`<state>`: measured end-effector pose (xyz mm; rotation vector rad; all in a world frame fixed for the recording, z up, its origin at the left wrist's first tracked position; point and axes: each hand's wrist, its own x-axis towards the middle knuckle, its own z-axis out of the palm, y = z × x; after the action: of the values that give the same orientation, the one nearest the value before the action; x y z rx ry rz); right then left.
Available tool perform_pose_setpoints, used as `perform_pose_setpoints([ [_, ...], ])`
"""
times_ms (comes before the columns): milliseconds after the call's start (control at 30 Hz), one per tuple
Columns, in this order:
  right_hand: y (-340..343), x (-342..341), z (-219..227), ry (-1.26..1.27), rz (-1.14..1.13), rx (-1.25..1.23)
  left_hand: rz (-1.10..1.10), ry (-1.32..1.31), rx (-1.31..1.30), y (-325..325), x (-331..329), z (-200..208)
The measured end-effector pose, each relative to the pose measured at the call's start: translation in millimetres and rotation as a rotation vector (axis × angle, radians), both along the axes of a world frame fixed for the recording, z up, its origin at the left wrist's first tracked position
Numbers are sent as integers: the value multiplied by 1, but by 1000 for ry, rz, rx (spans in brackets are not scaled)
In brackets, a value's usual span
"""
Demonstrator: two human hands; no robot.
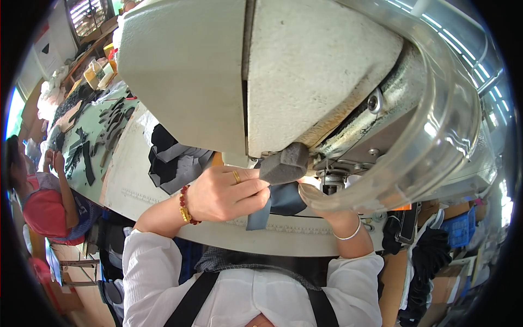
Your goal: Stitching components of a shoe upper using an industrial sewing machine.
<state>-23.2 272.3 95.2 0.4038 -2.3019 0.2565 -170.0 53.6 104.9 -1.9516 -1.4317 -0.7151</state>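
Note:
Under the head of a large off-white sewing machine [327,71], my left hand [229,193] is closed, its fingers pressed together on a blue-grey piece of fabric [259,218]. A dark grey, foam-like block [286,163] hides the fingertips. More of the fabric lies between my two hands on the machine bed. My right hand [321,210] is beside the fabric's right edge, near the needle area. A clear curved plastic guard [441,136] and the machine parts cover most of it, so its fingers barely show.
A pile of black and grey fabric pieces [174,163] lies on the white table [131,180] to my left. Beyond, dark cut strips [87,163] cover a green table, where another person [49,207] sits. A blue crate [457,229] and dark cloth [430,256] are at right.

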Motion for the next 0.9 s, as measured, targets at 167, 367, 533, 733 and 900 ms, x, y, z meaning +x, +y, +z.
perform_pose_setpoints([
  [167, 1, 2, -1, -7, 12, -7, 11, 74, 68, 1, 2, 11],
  [367, 3, 2, 0, -9, 27, -5, 5, 33, 71, 3, -1, 7],
  [533, 5, 1, 3, -11, 32, 5, 45, 0, 109, 5, -5, -8],
  [733, 9, 3, 7, -25, 33, 1, 123, 3, 57, 7, -13, -31],
  [900, 12, 3, 8, -32, 31, 7, 151, -87, 73, 12, -19, -46],
])
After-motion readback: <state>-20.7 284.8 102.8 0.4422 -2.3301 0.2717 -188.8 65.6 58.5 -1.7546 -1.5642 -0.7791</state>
